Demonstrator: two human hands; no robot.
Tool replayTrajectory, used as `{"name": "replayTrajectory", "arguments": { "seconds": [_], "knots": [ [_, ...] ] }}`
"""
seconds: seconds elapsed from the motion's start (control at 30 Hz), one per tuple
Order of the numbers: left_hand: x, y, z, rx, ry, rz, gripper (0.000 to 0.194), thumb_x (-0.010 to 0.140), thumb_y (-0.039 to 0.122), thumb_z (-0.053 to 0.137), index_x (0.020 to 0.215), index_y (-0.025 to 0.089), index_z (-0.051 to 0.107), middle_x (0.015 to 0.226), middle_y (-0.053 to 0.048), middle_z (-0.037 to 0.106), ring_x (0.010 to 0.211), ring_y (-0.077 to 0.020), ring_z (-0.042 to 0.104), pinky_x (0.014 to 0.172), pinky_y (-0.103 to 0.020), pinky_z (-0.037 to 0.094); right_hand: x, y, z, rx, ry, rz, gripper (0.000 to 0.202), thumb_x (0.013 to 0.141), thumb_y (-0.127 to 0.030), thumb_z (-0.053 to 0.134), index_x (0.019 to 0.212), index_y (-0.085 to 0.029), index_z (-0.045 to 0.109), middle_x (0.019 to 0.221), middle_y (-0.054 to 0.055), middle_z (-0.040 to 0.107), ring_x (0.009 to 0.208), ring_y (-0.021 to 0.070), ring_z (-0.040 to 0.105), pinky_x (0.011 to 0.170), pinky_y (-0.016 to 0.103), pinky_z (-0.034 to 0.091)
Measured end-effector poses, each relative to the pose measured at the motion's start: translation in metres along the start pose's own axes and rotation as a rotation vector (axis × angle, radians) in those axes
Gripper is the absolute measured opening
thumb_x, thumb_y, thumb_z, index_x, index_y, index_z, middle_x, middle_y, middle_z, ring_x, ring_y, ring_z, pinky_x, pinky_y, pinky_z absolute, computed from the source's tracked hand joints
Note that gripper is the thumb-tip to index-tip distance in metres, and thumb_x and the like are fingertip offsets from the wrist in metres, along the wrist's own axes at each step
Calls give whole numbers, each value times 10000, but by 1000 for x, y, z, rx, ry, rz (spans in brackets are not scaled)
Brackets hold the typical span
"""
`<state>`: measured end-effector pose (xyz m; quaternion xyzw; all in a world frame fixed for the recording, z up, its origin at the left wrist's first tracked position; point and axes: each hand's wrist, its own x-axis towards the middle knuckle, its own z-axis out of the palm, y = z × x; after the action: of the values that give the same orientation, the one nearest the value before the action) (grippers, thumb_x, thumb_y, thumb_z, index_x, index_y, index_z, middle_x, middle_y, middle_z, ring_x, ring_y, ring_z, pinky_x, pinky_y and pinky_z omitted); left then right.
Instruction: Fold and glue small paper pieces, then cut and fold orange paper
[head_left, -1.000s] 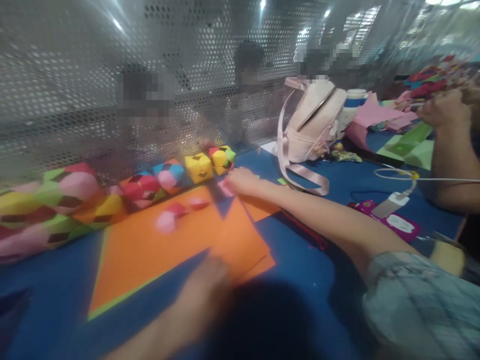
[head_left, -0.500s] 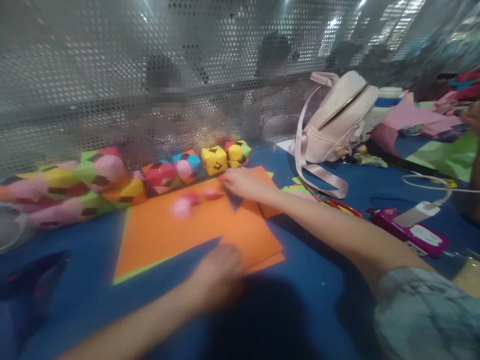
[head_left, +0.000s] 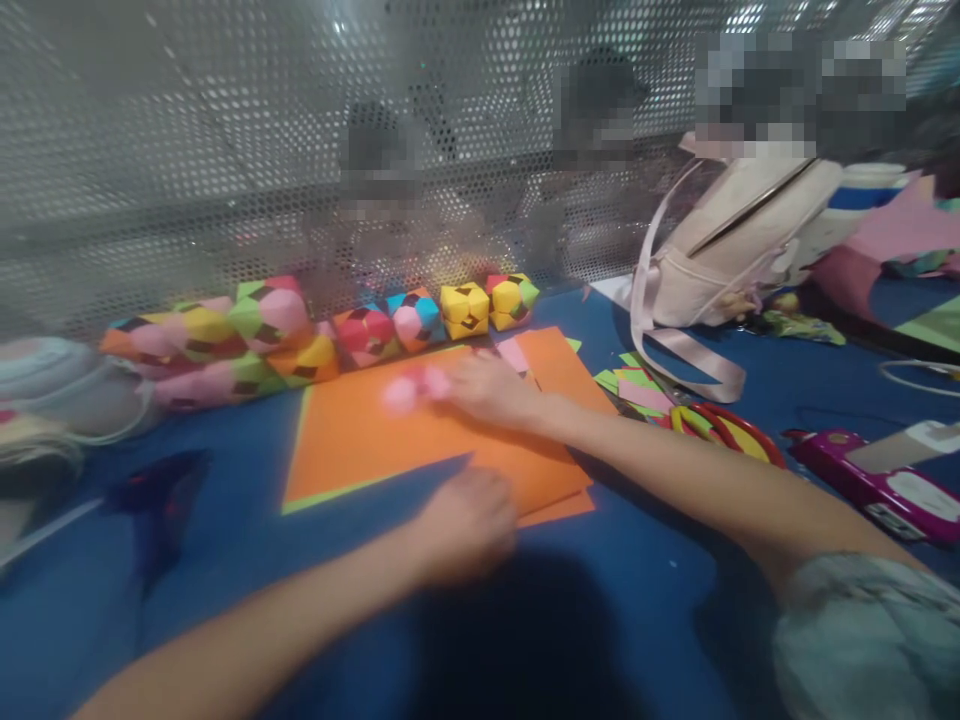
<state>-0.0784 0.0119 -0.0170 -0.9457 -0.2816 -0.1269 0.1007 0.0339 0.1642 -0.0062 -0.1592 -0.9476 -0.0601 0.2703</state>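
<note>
Large orange sheets with a green edge beneath lie on the blue table. My right hand is over their upper part, its fingertips at a blurred pink piece; the fingers are smeared, and whether they grip it is unclear. Closed and blurred, my left hand rests at the near edge of the orange sheets; what it holds, if anything, is hidden. A pink paper piece shows just behind my right hand. Folded paper blocks in several colours line the back of the table.
At the right are small paper scraps, red and yellow scissors, a purple device and a pink backpack. A dark blue glue gun stands at the left. Behind rises a perforated metal screen.
The view has shifted, so the table's things appear further right. My right hand has moved from the sheets' back edge towards me, to the pink piece. My left hand stays at the near edge.
</note>
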Motion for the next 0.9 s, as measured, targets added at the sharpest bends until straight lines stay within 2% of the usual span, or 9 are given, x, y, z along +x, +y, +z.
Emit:
{"name": "replayTrajectory", "arguments": {
  "seconds": [0.1, 0.23, 0.3, 0.4, 0.53, 0.63, 0.77, 0.83, 0.9],
  "knots": [
    [0, 0, 1, 16, 27, 5, 209, 855, 166, 438, 696, 153, 572, 697, -68, 595, 683, -200, 554, 652, -335, 491, 1, -8, 7, -71, -6, -135, 261, 925, -123, 432, 926, -146, 691, 820, 92, 665, 758, 194, 505, 684, 337, 321],
    [0, 0, 3, 17, 61, 0, 239, 867, 169, 418, 691, 153, 579, 690, -64, 599, 656, -194, 548, 632, -326, 481, 6, -17, 3, -3, -2, -125, 238, 917, -127, 442, 995, -130, 667, 923, 109, 674, 804, 197, 561, 699, 333, 396],
    [0, 0, 4, 5, 56, -14, 254, 877, 180, 407, 701, 151, 587, 694, -66, 609, 653, -192, 555, 637, -323, 485, 3, -18, -10, 41, 10, -120, 246, 905, -118, 441, 1024, -126, 655, 999, 123, 673, 861, 207, 589, 725, 340, 439],
    [0, -1, 2, -65, 15, -68, 274, 899, 183, 368, 768, 142, 605, 755, -86, 644, 724, -198, 596, 701, -327, 502, -15, -17, -41, 64, 63, -63, 252, 889, -119, 443, 1031, -133, 651, 1052, 129, 676, 915, 226, 612, 784, 378, 487],
    [-3, -6, -7, -280, 9, -292, 249, 912, 188, 342, 873, 156, 586, 861, -94, 668, 768, -181, 621, 715, -308, 507, -60, -21, -86, 118, 154, 159, 272, 889, -123, 427, 1026, -165, 658, 1036, 105, 694, 970, 212, 639, 859, 376, 514],
    [-4, -11, -16, -441, 94, -494, 189, 887, 201, 372, 930, 174, 554, 885, -73, 659, 754, -168, 613, 696, -304, 501, -96, -27, -108, 135, 201, 376, 239, 883, -149, 463, 988, -177, 675, 998, 82, 712, 937, 202, 657, 838, 357, 530],
    [-5, -17, -31, -567, 232, -723, 122, 856, 249, 417, 856, 197, 527, 787, -23, 613, 702, -154, 568, 621, -275, 468, -126, -36, -111, 201, 195, 592, 203, 862, -163, 497, 921, -185, 690, 929, 54, 729, 849, 181, 675, 758, 316, 547],
    [-5, -19, -38, -633, 291, -851, 107, 841, 284, 441, 817, 206, 510, 719, 4, 568, 646, -143, 533, 586, -265, 451, -132, -42, -105, 254, 130, 588, 198, 877, -181, 498, 926, -174, 690, 926, 64, 730, 851, 183, 676, 771, 320, 546],
    [-6, -20, -44, -683, 359, -980, 103, 817, 311, 477, 805, 212, 502, 689, 20, 536, 626, -138, 509, 570, -260, 441, -134, -48, -98, 296, 45, 505, 195, 896, -204, 502, 955, -164, 684, 963, 82, 722, 898, 197, 666, 821, 345, 536]
  ]
}}
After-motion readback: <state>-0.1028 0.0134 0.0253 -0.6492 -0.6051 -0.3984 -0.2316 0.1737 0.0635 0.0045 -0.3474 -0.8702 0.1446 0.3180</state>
